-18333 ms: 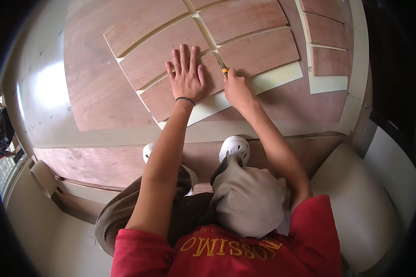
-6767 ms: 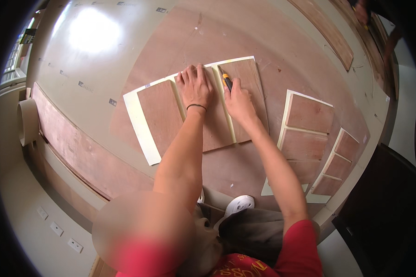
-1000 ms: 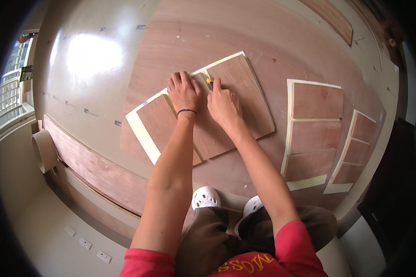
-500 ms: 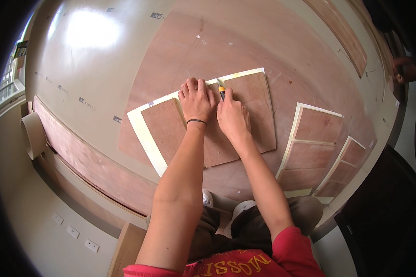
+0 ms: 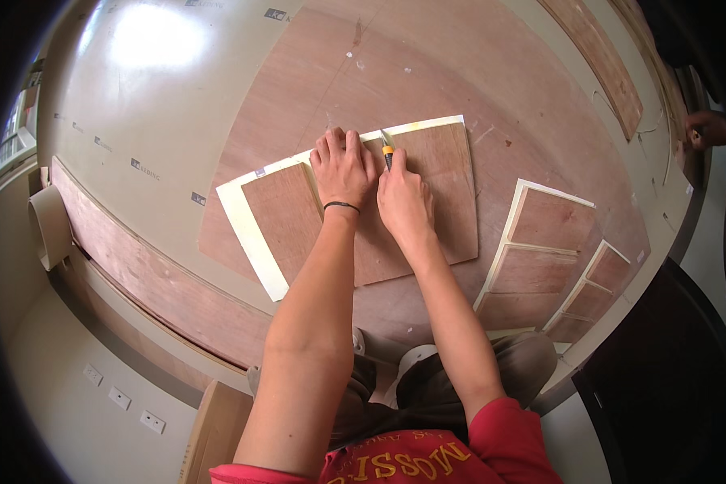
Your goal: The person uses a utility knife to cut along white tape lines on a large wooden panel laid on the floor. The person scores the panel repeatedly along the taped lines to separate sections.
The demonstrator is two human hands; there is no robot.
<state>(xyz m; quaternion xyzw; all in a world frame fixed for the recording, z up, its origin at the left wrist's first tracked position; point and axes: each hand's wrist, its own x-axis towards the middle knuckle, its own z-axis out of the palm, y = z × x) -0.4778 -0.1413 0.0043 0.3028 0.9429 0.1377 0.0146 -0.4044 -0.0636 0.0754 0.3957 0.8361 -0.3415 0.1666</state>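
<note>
My right hand (image 5: 406,198) grips a craft knife (image 5: 388,153) with a yellow and black handle, its blade over the white strip along the far edge. My left hand (image 5: 344,168) presses down beside it, palm down with bent fingers slightly apart and fingertips near that same edge. Beneath both hands lies a white backing sheet (image 5: 256,246), bearing a narrower brown wooden panel (image 5: 278,219) on the left and a wider wooden panel (image 5: 453,189) on the right. The sheet's white border shows along the far and left sides. Whether the blade touches the sheet, I cannot tell.
To the right lie two more white-backed strips, a larger one with wooden pieces (image 5: 544,218) and a smaller one (image 5: 607,266). A long board (image 5: 157,258) runs along the left. Another person's hand (image 5: 706,129) shows at the far right, near a dark panel (image 5: 649,355).
The view has shifted slightly. The knife tip appears a little nearer the far rim of the sheet; both hands keep nearly the same place and grip.
</note>
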